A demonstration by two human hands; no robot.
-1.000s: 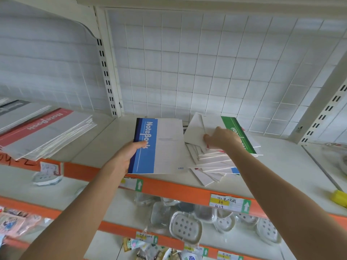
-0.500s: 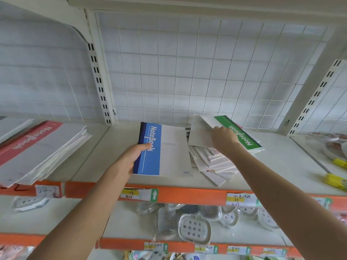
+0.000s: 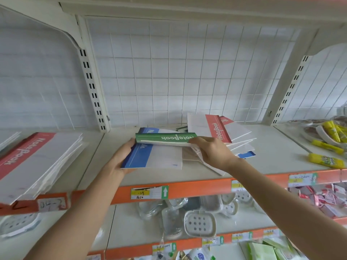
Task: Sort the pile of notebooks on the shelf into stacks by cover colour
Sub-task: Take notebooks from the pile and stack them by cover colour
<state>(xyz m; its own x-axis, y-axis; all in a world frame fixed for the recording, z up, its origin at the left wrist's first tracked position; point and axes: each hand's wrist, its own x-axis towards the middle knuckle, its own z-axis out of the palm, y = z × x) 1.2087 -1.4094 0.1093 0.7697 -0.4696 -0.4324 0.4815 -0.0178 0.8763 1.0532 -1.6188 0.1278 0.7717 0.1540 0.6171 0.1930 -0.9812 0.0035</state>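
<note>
Right now the green notebook (image 3: pixel 166 138) is in the air, held just above the blue notebook (image 3: pixel 154 159) at mid-shelf, cover bent over on itself. Right hand (image 3: pixel 212 153) pinches its right end with fingers curled. It looks thin, light and floppy, with a soft cover that bows when held by one end. Best taken at the spine or flat from under, since the glossy covers likely slide on each other.

Left hand (image 3: pixel 120 160) holds the blue notebook by its spine edge, palm under the corner and fingers up the side. That one sits half off the shelf (image 3: pixel 272 156) front.

The unsorted pile (image 3: pixel 242 147) lies just right of the hands, fanned and messy, with a red notebook (image 3: pixel 216 128) on top and a blue edge showing low down. The red stack (image 3: pixel 37 158) is in the next bay left, overhanging the edge, so a tip risk.

Containers: the dish (image 3: pixel 319 135) at far right holds yellow tubes (image 3: pixel 334 130), and one tube (image 3: pixel 326 160) lies loose on the shelf. Soap dishes (image 3: pixel 200 224) sit on the lower shelf; contents can't be told.
</note>
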